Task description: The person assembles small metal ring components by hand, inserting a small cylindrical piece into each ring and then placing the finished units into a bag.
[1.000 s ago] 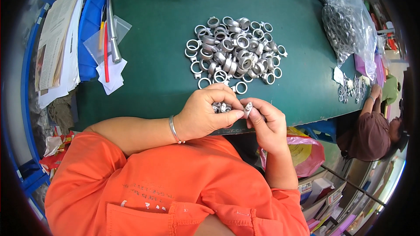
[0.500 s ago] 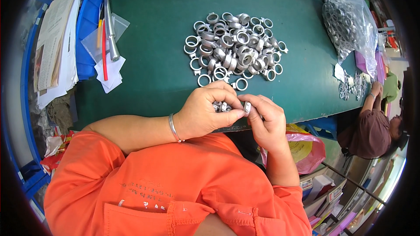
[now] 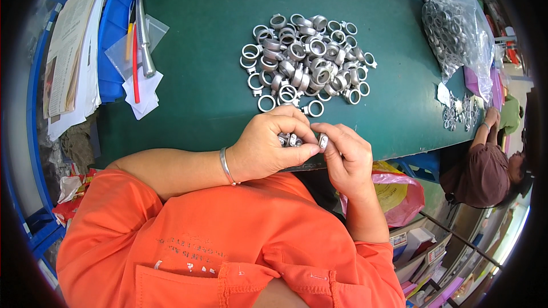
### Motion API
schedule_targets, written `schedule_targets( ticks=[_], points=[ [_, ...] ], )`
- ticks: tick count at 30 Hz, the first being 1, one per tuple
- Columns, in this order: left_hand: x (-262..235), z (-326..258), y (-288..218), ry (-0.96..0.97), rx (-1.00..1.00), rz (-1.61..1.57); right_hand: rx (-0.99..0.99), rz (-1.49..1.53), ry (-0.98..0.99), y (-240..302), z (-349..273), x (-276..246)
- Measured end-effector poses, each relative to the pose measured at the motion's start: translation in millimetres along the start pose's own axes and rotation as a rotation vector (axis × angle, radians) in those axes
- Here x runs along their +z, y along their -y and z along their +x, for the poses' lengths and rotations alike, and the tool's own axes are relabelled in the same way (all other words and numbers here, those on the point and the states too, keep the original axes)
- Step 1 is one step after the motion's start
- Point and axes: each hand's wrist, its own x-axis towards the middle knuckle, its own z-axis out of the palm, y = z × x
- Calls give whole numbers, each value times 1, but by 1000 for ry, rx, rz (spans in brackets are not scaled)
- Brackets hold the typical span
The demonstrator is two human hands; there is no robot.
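Observation:
Near the front edge of the green table, my left hand (image 3: 275, 138) is closed round several grey metal rings (image 3: 290, 140). Between its thumb and fingertips and those of my right hand (image 3: 348, 155) sits one metal ring (image 3: 323, 142), its flat side lug turned upward. The fingers of my right hand pinch this ring from the right. Just beyond my hands lies a heap of grey metal rings (image 3: 308, 60), each with a small lug. My fingers hide most of the rings inside my left palm.
At the left are a blue bin (image 3: 114, 40) with papers, a tapered metal rod (image 3: 144, 34) and a red stick (image 3: 136, 71). Clear bags of metal parts (image 3: 454, 31) stand at the far right. Another person (image 3: 482, 165) works beside small parts. A pink bag (image 3: 399, 197) hangs below the table edge.
The ring at my fingertips is turned slightly, and my right fingers have shifted a little on it. My left hand and the heap stay as they were.

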Motion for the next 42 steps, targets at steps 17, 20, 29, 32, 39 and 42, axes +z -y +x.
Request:
schedule_targets(
  ticks=[17, 20, 29, 32, 39, 42],
  points=[
    [-4, 0, 1, -32, 116, 112, 37, -85, -298, -6, 19, -52],
    [0, 1, -1, -30, 7, 24, -136, -205, -738, -20, 52, -108],
    [2, 3, -9, 11, -108, -85, 107, -58, -1081, -68, 128, -282],
    [-7, -3, -13, -63, -144, -212, 114, 611, -833, -35, 122, -198],
    [5, 21, -46, -148, 649, 434, 800, 1540, 50, 15, 20, -9],
    [26, 41, -53, 181, 735, 715, 640, 1777, -128, 19, -1, 5]
  ],
)
